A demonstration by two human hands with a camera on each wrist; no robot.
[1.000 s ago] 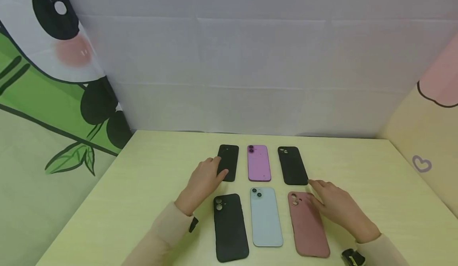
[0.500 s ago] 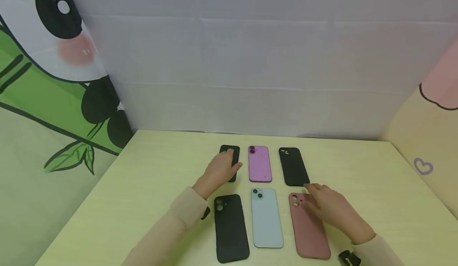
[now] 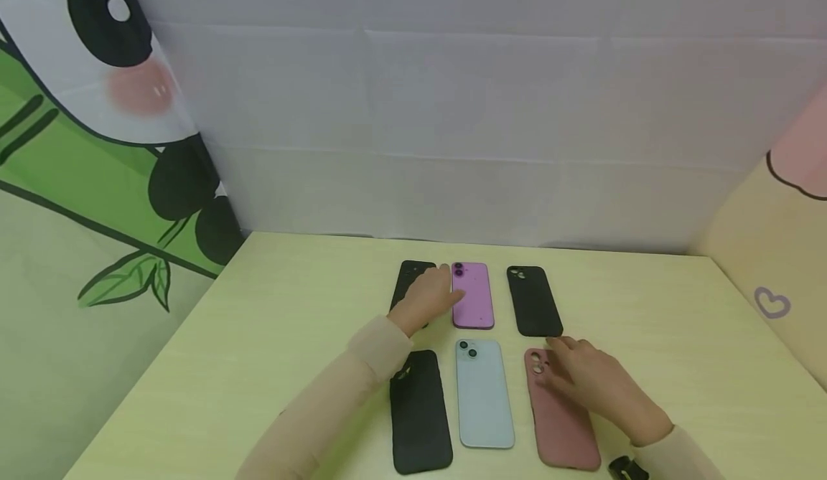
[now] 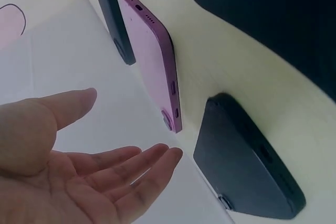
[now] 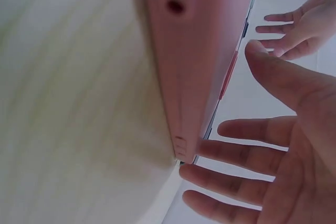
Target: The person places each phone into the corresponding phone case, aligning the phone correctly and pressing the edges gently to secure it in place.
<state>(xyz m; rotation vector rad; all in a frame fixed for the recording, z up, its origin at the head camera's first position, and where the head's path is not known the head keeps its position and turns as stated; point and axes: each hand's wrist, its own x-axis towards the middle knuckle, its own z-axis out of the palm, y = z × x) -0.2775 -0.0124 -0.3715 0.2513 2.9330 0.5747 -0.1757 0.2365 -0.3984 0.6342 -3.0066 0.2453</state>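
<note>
In the head view my left hand (image 3: 426,297) is over the gap between a black phone (image 3: 410,279) and a purple phone (image 3: 474,300) in the back row. Its fingers are spread and hold nothing, as the left wrist view also shows beside the purple phone (image 4: 149,56). My right hand (image 3: 597,383) is above the upper right part of a pink phone case (image 3: 565,426), fingertips near the lower end of a black phone case (image 3: 535,304). The right wrist view shows its fingers extended, with nothing in the palm.
Between the two arms a light blue phone (image 3: 484,401) lies in the front row. Left of it is a black phone case (image 3: 421,422), its top partly behind my left wrist. The pale table (image 3: 271,322) meets a grey-white wall sheet (image 3: 465,107) behind.
My left hand has moved right, from the black phone's left edge across it to beside the purple phone. My right hand has shifted slightly left and down. Phones and cases stay in place.
</note>
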